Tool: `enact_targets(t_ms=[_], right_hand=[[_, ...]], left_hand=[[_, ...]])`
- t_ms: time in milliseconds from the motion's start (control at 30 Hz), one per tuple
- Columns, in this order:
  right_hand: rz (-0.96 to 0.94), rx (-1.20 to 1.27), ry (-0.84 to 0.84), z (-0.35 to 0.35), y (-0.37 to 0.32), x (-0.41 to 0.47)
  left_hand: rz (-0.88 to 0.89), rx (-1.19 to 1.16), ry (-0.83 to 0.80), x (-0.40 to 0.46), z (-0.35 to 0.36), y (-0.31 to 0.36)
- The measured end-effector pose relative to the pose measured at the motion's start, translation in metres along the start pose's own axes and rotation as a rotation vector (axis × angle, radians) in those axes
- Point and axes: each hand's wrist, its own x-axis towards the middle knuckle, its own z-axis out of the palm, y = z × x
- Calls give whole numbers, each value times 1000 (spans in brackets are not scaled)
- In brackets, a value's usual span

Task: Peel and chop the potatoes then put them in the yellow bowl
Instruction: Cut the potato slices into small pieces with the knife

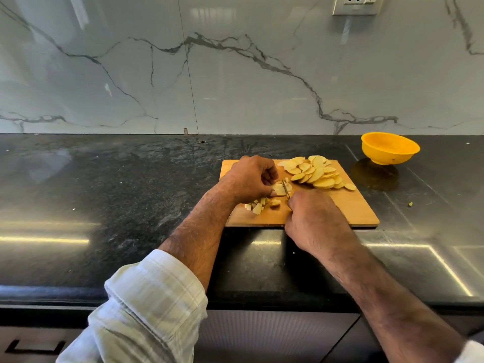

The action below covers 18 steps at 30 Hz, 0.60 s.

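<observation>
A wooden cutting board lies on the black counter. A heap of pale potato slices covers its far right part. Small chopped potato pieces lie near its left front. My left hand curls its fingers over a stack of slices and holds it down. My right hand grips a knife handle, hidden in the fist; the thin blade stands in the stack beside my left fingers. The yellow bowl sits off the board at the back right, and no potato shows in it.
The black stone counter stretches wide to the left and in front of the board. A marble wall closes the back, with a socket at the top right. A small potato scrap lies right of the board.
</observation>
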Motion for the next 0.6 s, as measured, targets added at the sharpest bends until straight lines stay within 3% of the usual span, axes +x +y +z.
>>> enact_targets(t_ms=[333, 600], right_hand=[[-65, 119, 229, 13, 16, 8], [-15, 24, 14, 1, -4, 17]], left_hand=[[14, -50, 3, -3, -2, -6], [15, -16, 13, -1, -2, -3]])
